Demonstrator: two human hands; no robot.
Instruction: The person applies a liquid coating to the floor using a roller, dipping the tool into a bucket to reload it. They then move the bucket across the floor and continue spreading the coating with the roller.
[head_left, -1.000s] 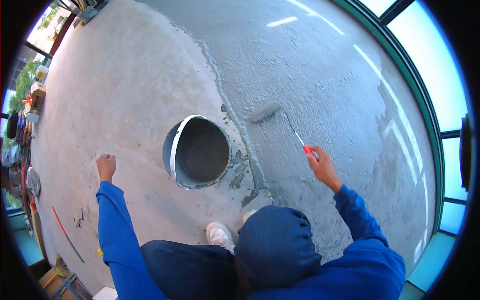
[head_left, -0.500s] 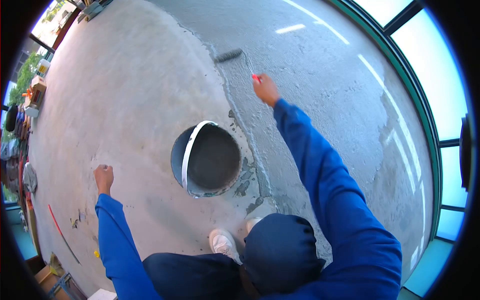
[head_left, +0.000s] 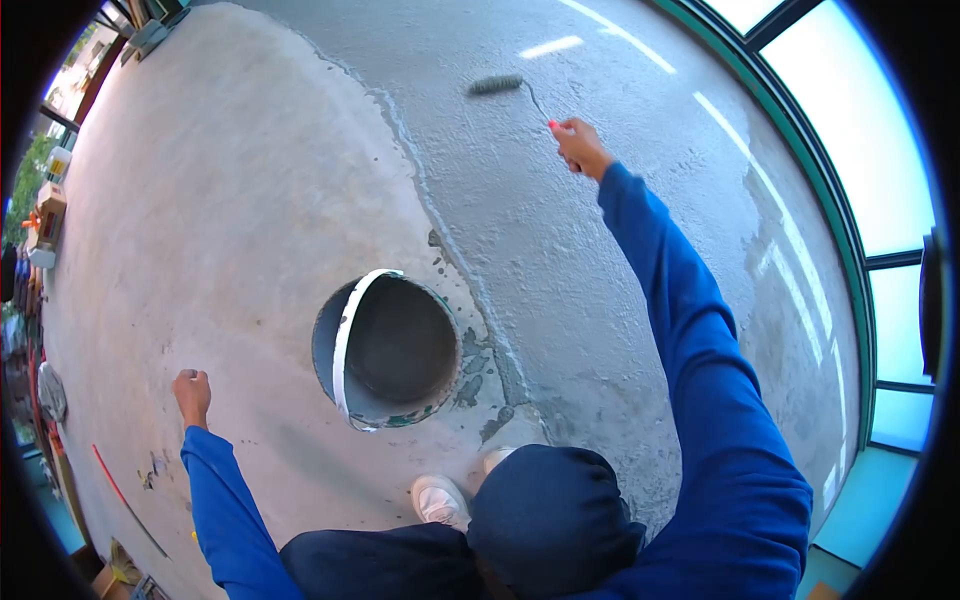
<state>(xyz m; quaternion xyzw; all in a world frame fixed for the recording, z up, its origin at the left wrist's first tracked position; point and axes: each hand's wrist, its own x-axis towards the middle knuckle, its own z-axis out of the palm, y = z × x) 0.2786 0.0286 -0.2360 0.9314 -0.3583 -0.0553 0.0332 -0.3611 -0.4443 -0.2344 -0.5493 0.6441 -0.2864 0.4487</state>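
Note:
My right hand (head_left: pixel 582 146) is closed round the red handle of a paint roller (head_left: pixel 496 85), arm stretched far forward. The roller's grey, wet-looking sleeve lies over the grey coated part of the floor (head_left: pixel 620 260). My left hand (head_left: pixel 191 396) is held out to the left with curled fingers, above the pale uncoated floor (head_left: pixel 230 180); nothing shows in it. Between my arms stands a bucket (head_left: pixel 450 335) with a white handle (head_left: pixel 345 340) arched across its mouth. Dark grey material coats its inside.
A ragged wet edge divides coated from pale floor, with dark splashes (head_left: pixel 468 390) beside the bucket. My white shoe (head_left: pixel 440 500) is just behind it. Green-framed windows (head_left: pixel 840 130) line the right. Cardboard boxes (head_left: pixel 48 212), a red-and-dark strip (head_left: pixel 125 495) and stacked goods are along the left.
My right hand has swept the roller forward and right, away from the coating's edge. The view has shifted, so the bucket appears lower and further left. My left hand stays curled.

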